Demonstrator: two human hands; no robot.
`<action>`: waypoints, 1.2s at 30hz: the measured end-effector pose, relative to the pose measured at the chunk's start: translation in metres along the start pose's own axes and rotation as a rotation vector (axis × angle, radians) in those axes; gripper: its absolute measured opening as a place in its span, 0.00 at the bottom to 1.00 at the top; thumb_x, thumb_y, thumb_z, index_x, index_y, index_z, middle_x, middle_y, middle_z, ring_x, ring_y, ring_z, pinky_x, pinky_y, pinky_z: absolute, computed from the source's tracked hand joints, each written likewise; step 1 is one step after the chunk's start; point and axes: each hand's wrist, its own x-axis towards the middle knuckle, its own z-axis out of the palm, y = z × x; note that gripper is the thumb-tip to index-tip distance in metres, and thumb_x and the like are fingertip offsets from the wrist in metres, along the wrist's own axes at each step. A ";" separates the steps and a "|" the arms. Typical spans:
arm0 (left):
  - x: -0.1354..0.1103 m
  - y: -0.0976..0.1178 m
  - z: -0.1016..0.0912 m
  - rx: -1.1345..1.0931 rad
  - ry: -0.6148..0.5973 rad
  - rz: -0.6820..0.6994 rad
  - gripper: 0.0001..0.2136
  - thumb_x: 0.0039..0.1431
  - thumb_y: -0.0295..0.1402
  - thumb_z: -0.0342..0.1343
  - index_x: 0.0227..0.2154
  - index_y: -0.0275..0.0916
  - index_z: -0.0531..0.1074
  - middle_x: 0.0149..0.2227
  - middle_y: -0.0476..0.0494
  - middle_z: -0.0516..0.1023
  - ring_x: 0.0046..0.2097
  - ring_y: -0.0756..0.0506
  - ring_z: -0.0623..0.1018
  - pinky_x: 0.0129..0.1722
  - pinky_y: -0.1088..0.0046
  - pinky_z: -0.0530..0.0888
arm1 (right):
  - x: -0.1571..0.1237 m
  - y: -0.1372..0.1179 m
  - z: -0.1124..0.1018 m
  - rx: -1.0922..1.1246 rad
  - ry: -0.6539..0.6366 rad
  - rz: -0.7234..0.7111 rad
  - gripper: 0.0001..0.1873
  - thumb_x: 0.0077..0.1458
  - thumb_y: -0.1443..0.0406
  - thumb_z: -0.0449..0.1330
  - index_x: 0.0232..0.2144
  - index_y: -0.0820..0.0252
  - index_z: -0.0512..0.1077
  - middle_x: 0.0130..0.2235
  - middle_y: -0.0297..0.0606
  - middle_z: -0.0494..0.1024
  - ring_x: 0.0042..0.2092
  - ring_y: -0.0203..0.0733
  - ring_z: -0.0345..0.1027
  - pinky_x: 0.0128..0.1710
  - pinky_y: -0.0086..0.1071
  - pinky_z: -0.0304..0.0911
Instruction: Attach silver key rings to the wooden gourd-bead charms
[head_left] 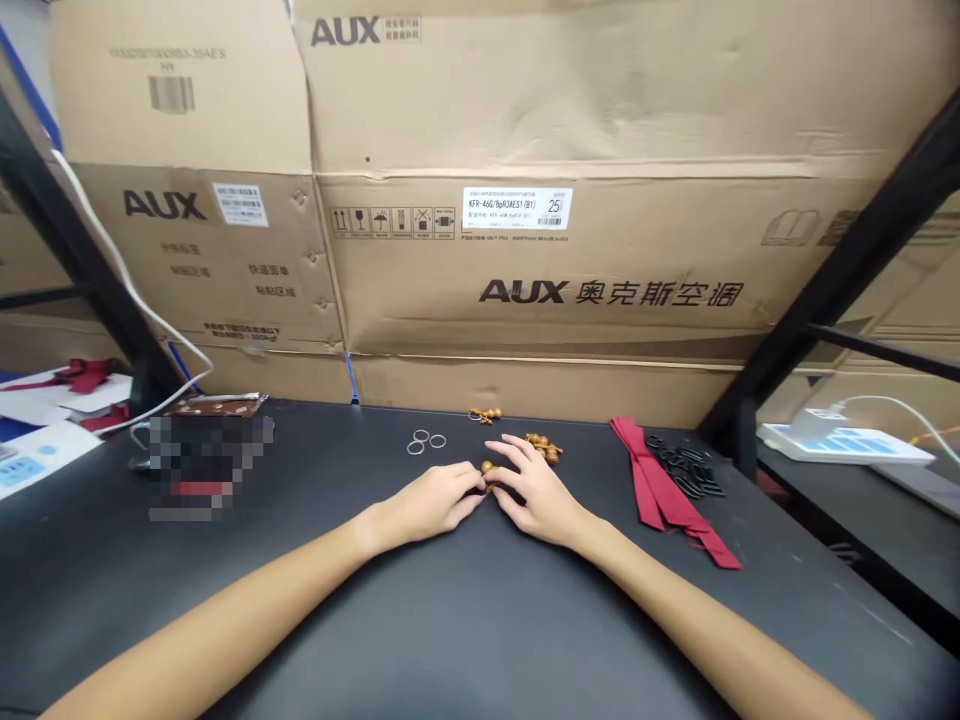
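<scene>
My left hand and my right hand meet over the middle of the black table. Between their fingertips is a small brown wooden gourd charm, mostly covered by the fingers. The left fingers are closed in a pinch at its left side. On the other side my right thumb and index finger close on it, while the other right fingers stretch out. Several similar wooden gourd charms lie in a pile just behind my right hand. Farther back lies another charm with a metal ring. Three loose metal key rings lie behind my left hand.
Red fabric strips and a heap of black clasps lie on the right. A pixelated item and a brown packet are at left. Cardboard boxes stand behind the table; a white power strip is far right.
</scene>
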 end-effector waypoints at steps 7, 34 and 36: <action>0.002 -0.004 0.002 -0.114 0.046 -0.009 0.07 0.64 0.27 0.49 0.42 0.39 0.70 0.41 0.44 0.75 0.42 0.46 0.75 0.46 0.70 0.71 | 0.001 -0.004 -0.003 0.083 -0.024 0.065 0.05 0.59 0.67 0.55 0.32 0.57 0.71 0.57 0.44 0.67 0.62 0.54 0.50 0.58 0.55 0.56; 0.001 -0.004 0.001 -0.054 0.080 0.021 0.05 0.62 0.31 0.53 0.34 0.40 0.73 0.48 0.44 0.71 0.51 0.44 0.69 0.54 0.65 0.67 | 0.001 -0.022 -0.003 0.327 0.045 0.187 0.07 0.60 0.66 0.54 0.29 0.56 0.69 0.53 0.44 0.68 0.58 0.49 0.56 0.56 0.51 0.57; 0.001 -0.006 0.001 -0.075 0.083 0.021 0.05 0.62 0.30 0.53 0.33 0.40 0.74 0.49 0.44 0.71 0.51 0.44 0.69 0.54 0.65 0.67 | 0.001 -0.021 -0.001 0.292 0.062 0.211 0.07 0.60 0.66 0.54 0.29 0.56 0.69 0.53 0.44 0.69 0.58 0.50 0.57 0.56 0.51 0.57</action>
